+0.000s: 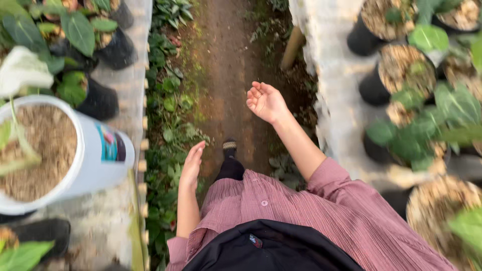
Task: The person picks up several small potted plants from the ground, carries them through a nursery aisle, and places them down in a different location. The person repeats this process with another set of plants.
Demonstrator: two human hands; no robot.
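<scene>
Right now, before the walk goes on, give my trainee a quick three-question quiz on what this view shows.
1. True or false: the left hand holds a pot.
2. Which big container stands on the left bench? A) a white bucket B) a red crate C) a metal can
3. Fill the gap: the right hand is raised, palm open, over the dirt ____ between the benches.

Key:
1. False: both hands are empty and open.
2. A: the white bucket, filled with a coarse brown mix, stands beside black pots with green leaves.
3. path. One foot in a dark sandal is on it.
</scene>
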